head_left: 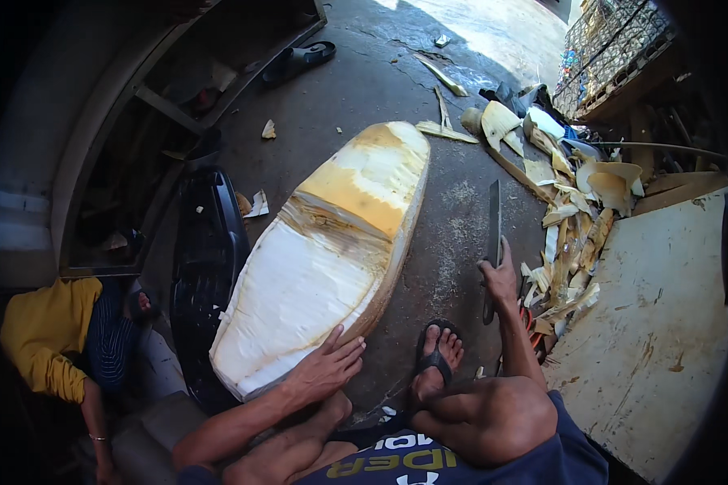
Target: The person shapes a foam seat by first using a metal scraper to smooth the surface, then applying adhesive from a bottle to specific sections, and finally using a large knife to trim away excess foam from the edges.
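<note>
A long seat-shaped block of white and yellowed foam (pixel 293 299) lies on the floor before me, with a cut step across it. My left hand (pixel 332 360) rests open on its lower right edge, fingers slightly bent and apart. My right hand (pixel 499 272), at the right of the block, is closed on the handle of a long flat-bladed knife (pixel 494 218), held upright in the picture with the blade pointing away from me. A black moulded seat base (pixel 206 267) lies just left of the block. Fine foam crumbs are scattered on the floor by the knife.
Foam offcuts (pixel 586 234) pile along the right beside a pale board (pixel 639 331) and a wire cage (pixel 603 56). A dark framed cabinet (pixel 170 109) stands left, with a black sandal (pixel 298 61) nearby. Another person in yellow (pixel 40 331) sits at lower left. My sandalled foot (pixel 437 360) is beside the block.
</note>
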The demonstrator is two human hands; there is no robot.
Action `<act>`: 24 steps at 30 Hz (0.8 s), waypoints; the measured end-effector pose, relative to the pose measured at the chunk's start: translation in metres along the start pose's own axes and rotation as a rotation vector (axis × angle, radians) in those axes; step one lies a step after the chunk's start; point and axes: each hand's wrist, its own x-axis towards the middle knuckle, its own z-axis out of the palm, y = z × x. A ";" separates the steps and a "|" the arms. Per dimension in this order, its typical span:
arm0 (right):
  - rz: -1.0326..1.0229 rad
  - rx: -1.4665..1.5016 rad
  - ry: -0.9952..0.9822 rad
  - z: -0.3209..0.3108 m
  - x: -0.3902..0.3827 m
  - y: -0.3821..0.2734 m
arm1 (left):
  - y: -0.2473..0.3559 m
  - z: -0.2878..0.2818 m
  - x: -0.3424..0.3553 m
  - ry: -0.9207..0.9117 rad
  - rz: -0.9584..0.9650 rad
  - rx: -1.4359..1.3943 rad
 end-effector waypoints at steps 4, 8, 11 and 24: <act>0.086 0.433 -0.063 -0.001 -0.029 0.026 | -0.085 0.008 0.015 0.466 -0.294 -0.624; -0.105 0.775 -0.184 0.007 -0.059 0.034 | -0.191 0.091 -0.020 0.579 -1.200 -0.747; -0.117 0.747 -0.148 -0.004 -0.079 0.024 | -0.221 0.145 -0.031 0.108 -1.277 -1.923; -0.826 -0.235 0.131 -0.064 -0.061 -0.081 | -0.219 0.007 0.005 0.484 -0.940 -1.799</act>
